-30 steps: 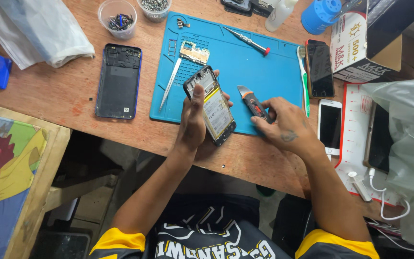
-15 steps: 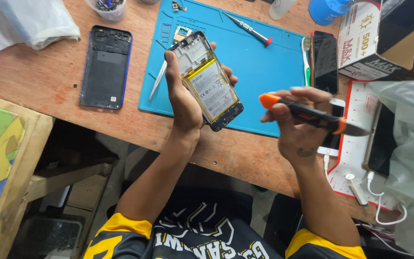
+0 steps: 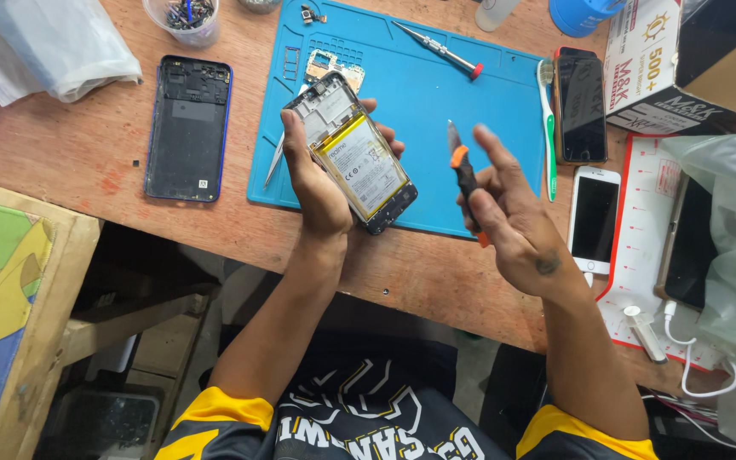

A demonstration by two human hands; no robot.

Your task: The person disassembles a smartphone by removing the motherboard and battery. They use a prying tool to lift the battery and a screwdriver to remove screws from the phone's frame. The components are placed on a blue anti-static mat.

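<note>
My left hand point(image 3: 317, 183) grips an opened smartphone point(image 3: 353, 153) with its back off, so the battery with a yellow-edged label and the circuit board show. It is held tilted above the near edge of the blue work mat point(image 3: 436, 94). My right hand point(image 3: 504, 217) holds a black tool with orange trim point(image 3: 463, 175), its metal tip pointing up, a short way right of the phone. The forefinger is stretched out.
A removed dark back cover point(image 3: 187, 128) lies left of the mat. On the mat lie a red-tipped screwdriver point(image 3: 438, 49), tweezers point(image 3: 275, 158) and a small board point(image 3: 328, 63). A toothbrush point(image 3: 547, 128), a black phone point(image 3: 581, 104), a white phone point(image 3: 595, 217), a cardboard box point(image 3: 675, 72) and plastic bags point(image 3: 726, 247) crowd the right.
My left hand has lifted the opened phone off the mat and turned it. My right hand picked up the black-and-orange tool and swung it from lying sideways to pointing up.
</note>
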